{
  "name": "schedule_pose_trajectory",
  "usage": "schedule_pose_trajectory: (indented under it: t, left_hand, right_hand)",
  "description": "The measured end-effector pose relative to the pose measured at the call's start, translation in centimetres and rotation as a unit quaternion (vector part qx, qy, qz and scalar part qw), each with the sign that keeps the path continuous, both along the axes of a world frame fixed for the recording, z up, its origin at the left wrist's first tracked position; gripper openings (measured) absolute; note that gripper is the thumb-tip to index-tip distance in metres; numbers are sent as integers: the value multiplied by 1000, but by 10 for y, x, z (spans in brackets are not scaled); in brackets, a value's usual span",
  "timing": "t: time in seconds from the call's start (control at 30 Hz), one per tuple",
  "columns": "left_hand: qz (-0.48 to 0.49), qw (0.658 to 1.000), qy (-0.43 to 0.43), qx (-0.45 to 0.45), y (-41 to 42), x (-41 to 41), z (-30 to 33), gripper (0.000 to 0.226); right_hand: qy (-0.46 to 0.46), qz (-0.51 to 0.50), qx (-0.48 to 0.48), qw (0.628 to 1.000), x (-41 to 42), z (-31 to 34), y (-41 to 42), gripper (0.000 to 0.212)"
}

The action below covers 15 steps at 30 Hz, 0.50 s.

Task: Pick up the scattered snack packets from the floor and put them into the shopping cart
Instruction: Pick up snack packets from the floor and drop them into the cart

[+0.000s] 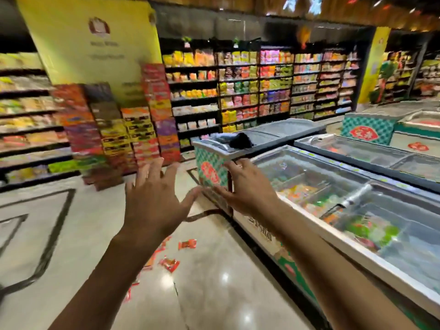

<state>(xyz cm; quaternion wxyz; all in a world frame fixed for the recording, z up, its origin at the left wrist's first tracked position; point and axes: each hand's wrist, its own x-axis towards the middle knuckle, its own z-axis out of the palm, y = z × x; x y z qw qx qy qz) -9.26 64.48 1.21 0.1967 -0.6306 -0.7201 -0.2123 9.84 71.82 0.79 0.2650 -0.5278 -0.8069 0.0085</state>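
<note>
Red packets (187,244) dot open floor (214,282) beside freezer (333,246); both hands spread empty.

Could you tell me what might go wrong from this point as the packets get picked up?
Both the left hand and right hand are open and empty, raised well above the red snack packets on the glossy floor; some lie partly hidden under the left forearm and could be missed or stepped on. No shopping cart is in view. The freezer edge is close to the right arm.
</note>
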Motion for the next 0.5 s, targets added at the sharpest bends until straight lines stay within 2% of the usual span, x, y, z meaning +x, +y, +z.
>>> schedule_pose_trajectory:
  t: [0.23, 0.5]
  left_hand:
    - [78, 997, -2, 8, 3, -156, -12, 78]
    - [100, 994, -28, 35, 43, -258, -40, 71]
  right_hand:
    - [-7, 112, -7, 994, -178, -21, 27, 68]
    - [-7, 181, 8, 983, -309, -50, 80, 67]
